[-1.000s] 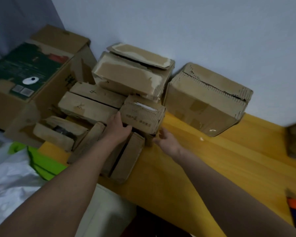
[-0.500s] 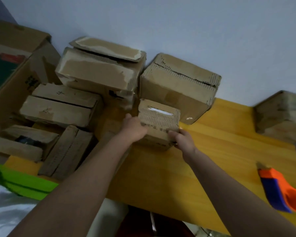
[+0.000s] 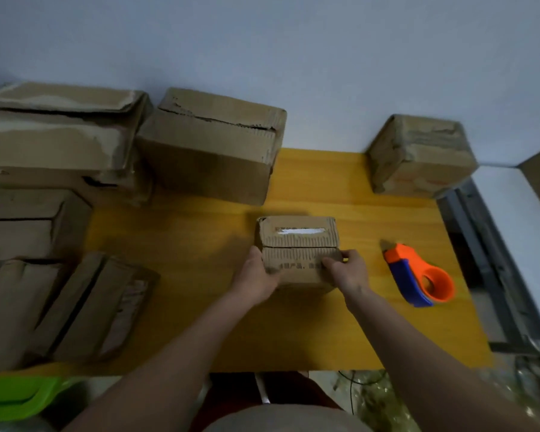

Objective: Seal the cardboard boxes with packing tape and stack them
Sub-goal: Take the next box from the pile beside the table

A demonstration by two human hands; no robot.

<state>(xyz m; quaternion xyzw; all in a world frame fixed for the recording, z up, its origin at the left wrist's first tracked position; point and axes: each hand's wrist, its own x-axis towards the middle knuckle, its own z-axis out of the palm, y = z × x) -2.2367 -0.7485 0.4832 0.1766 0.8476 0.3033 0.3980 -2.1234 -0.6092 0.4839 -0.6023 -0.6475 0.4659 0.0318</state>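
On the yellow table (image 3: 200,244), near its middle: small cardboard box (image 3: 296,244), standing upright, top face up, two flaps meeting in a seam that runs left to right, a white strip of label on the far flap. Long axis of the box likewise left to right, square to the person.

Left hand (image 3: 256,277) clasped on the near left corner, fingers curled round the side wall, thumb up near the seam. Right hand (image 3: 346,271) clasped on the near right corner, fingers bent over the front face and top edge. Both hands wrapped on the box, neither free. Flaps lying closed but apparently not yet taped, though hard to tell in the dim light.

Tape dispenser (image 3: 418,275), orange and blue, lying on the table just to the right of the box, apart from it, cutting end pointing away and to the left, roll end nearer the person. Nearer the right hand than the left by a clear margin; nothing between them.

Likely next: right hand off the box and across to the dispenser, left hand kept on the flaps to hold them shut; tape then drawn along the seam, side to side.

Further boxes (image 3: 206,151) stacked and leaning along the wall and left side; one sealed box (image 3: 418,157) at the far right corner.
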